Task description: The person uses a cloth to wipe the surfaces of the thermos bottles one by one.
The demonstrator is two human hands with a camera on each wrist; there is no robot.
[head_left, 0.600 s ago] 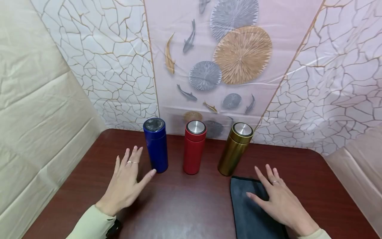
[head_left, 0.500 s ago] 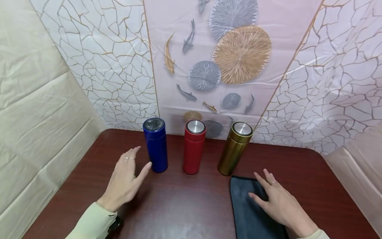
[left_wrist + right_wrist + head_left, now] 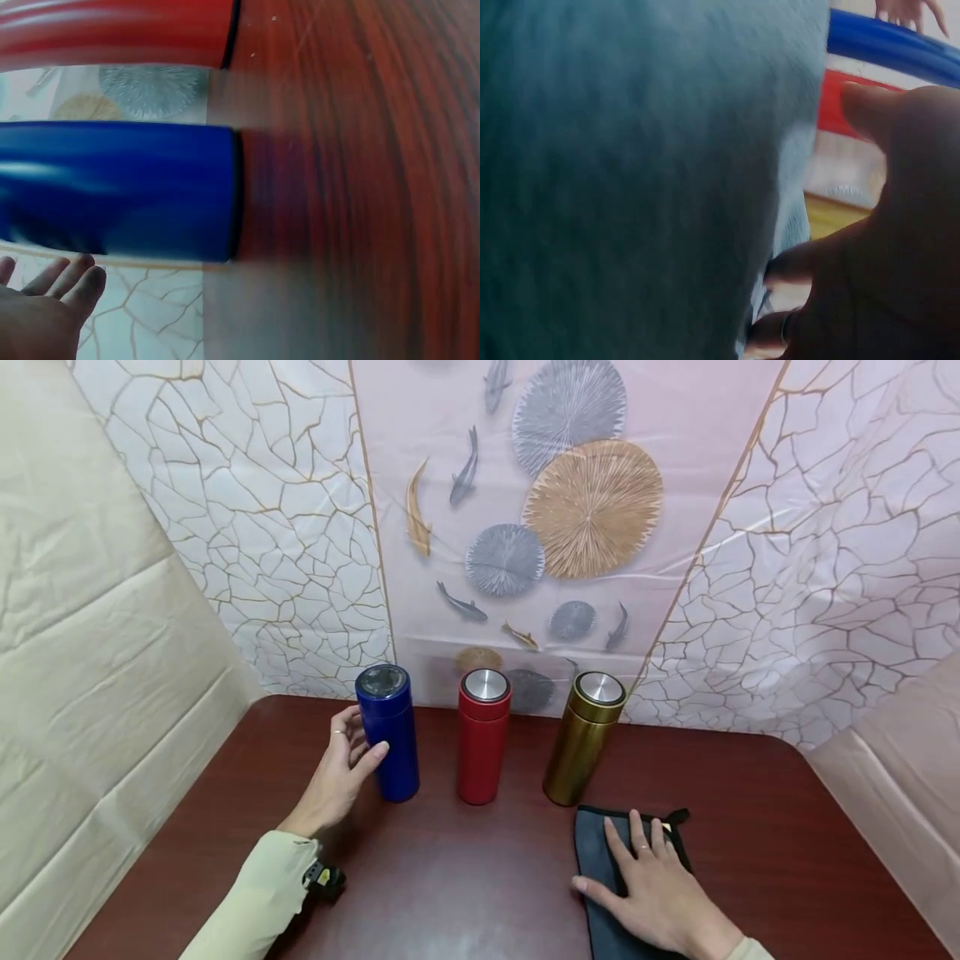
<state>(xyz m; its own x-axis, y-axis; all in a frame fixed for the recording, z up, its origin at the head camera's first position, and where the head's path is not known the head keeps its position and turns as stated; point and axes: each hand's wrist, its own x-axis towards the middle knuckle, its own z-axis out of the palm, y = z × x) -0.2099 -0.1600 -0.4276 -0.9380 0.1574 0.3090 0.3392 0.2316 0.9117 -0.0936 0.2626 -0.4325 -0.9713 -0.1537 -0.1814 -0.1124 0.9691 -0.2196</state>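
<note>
A blue thermos bottle (image 3: 390, 735) stands upright at the left of the table. My left hand (image 3: 330, 785) is at its left side, thumb overlapping its front and the other fingers partly hidden behind it. In the left wrist view, fingers (image 3: 71, 281) lie right beside the blue bottle (image 3: 135, 195), not wrapped round it. My right hand (image 3: 656, 889) lies spread over a folded dark grey cloth (image 3: 600, 927) with a black edge. In the right wrist view its fingertips meet the cloth (image 3: 645, 165).
A red thermos bottle (image 3: 483, 743) stands in the middle, and a gold one (image 3: 581, 743) stands to its right, just behind the cloth. All are on a dark red wooden table (image 3: 480, 877). A patterned curtain (image 3: 300, 527) hangs close behind.
My left hand has moved forward and right, up to the blue bottle. My right hand has shifted left and lowered over the cloth, whose corner loop now shows. The head view has tilted slightly.
</note>
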